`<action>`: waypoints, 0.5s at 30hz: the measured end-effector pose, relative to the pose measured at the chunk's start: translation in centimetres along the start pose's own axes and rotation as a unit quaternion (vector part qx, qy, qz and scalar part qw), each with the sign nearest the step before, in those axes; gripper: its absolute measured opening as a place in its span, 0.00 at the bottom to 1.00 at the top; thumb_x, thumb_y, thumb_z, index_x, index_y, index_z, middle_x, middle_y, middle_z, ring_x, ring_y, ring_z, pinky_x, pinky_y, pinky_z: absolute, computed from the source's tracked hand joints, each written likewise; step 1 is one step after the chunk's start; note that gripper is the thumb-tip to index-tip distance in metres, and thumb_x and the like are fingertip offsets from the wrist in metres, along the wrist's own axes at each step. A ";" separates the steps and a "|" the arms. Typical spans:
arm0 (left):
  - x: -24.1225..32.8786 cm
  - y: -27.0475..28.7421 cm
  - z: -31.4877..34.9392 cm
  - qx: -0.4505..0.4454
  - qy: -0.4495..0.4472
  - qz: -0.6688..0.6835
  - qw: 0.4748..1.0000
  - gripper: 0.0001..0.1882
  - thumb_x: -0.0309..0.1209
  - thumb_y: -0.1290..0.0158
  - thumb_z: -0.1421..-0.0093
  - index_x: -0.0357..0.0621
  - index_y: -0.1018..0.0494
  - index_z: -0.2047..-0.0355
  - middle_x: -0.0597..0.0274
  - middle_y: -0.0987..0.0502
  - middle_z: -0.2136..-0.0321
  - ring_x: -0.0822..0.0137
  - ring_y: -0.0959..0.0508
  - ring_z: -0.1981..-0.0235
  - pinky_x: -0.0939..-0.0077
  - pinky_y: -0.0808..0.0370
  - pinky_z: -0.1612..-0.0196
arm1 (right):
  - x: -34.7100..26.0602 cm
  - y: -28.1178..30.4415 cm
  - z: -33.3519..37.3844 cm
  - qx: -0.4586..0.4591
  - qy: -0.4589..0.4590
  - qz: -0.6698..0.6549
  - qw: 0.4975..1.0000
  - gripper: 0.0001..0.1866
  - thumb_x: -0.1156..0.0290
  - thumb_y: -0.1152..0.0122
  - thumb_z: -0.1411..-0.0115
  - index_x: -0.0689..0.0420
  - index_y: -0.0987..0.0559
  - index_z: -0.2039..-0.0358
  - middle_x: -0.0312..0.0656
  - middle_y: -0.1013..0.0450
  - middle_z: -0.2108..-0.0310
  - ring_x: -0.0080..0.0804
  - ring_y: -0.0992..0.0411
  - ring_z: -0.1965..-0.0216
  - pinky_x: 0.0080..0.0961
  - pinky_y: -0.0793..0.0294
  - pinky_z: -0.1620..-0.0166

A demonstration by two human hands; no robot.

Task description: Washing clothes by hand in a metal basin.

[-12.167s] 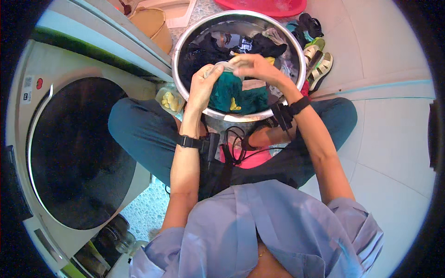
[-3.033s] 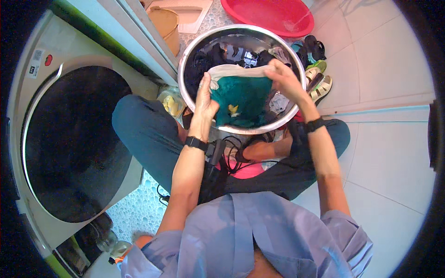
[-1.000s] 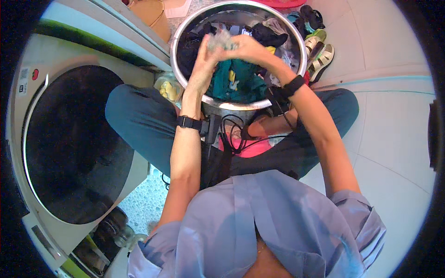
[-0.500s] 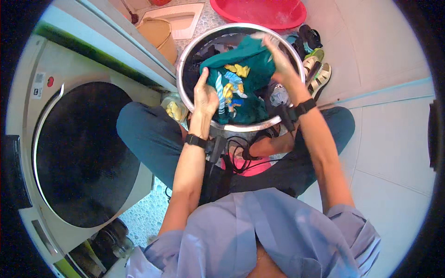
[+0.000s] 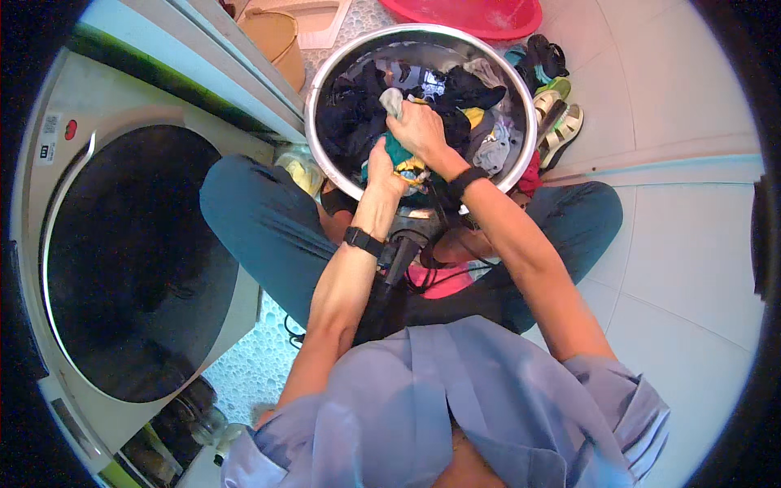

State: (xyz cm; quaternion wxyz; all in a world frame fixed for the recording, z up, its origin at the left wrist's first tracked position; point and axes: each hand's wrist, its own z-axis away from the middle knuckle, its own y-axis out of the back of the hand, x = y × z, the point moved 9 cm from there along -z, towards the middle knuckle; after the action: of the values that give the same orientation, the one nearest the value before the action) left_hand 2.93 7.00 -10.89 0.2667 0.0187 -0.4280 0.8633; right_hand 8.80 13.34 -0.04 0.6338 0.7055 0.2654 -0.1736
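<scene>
A round metal basin (image 5: 530,134) with a shiny rim holds wet, mostly dark clothes (image 5: 354,114) in front of me. Low in the basin, my left hand (image 5: 384,172) is closed on a bunched green garment (image 5: 396,151) with a yellow and blue pattern. Just above and to the right, my right hand (image 5: 420,130) is curled over the same bunch, fingers closed on it. A pale grey piece (image 5: 392,101) sticks out past the right hand; its kind is unclear. Grey cloth (image 5: 495,150) lies at the basin's right side.
At my left stands a front-loading washing machine (image 5: 259,148) with a round dark door. Behind the basin are a beige bucket (image 5: 281,49) and a red-pink tub (image 5: 472,16). Sandals (image 5: 563,130) lie by the right wall. A clear container (image 5: 301,169) sits beside the basin's left.
The green garment was spread out between my hands above the basin; now it is bunched small. My right hand has come down and left, close to my left hand, uncovering the darker clothes.
</scene>
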 end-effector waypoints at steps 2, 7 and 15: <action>0.7 0.8 -1.0 -0.020 -0.017 0.002 1.000 0.15 0.38 0.64 0.38 0.45 0.30 0.65 0.59 0.24 0.68 0.60 0.23 0.66 0.61 0.26 0.60 | -0.5 -0.6 0.7 -0.008 0.001 -0.057 0.998 0.15 0.61 0.45 0.55 0.62 0.25 0.76 0.56 0.28 0.79 0.51 0.27 0.73 0.43 0.27 0.69; 4.6 -1.7 4.2 -0.185 -0.461 -0.506 0.705 0.14 0.42 0.58 0.41 0.49 0.31 0.61 0.59 0.25 0.67 0.63 0.24 0.67 0.65 0.28 0.57 | -10.3 0.8 7.5 0.008 0.210 -0.117 0.971 0.15 0.63 0.44 0.57 0.63 0.26 0.75 0.56 0.28 0.79 0.49 0.26 0.77 0.42 0.27 0.71; 1.4 -1.1 3.2 -0.082 0.041 -0.069 0.993 0.21 0.42 0.50 0.42 0.39 0.31 0.55 0.53 0.25 0.58 0.55 0.25 0.59 0.56 0.30 0.53 | 3.5 4.9 -0.6 0.085 -0.013 -0.239 0.967 0.16 0.66 0.43 0.53 0.62 0.26 0.65 0.49 0.26 0.72 0.41 0.26 0.68 0.34 0.28 0.63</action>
State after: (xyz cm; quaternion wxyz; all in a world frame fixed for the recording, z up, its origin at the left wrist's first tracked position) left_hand 1.63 5.72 -7.72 0.3437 -0.0093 -0.4838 0.8048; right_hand 14.46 14.23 1.95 0.5153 0.6705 0.4019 -0.3513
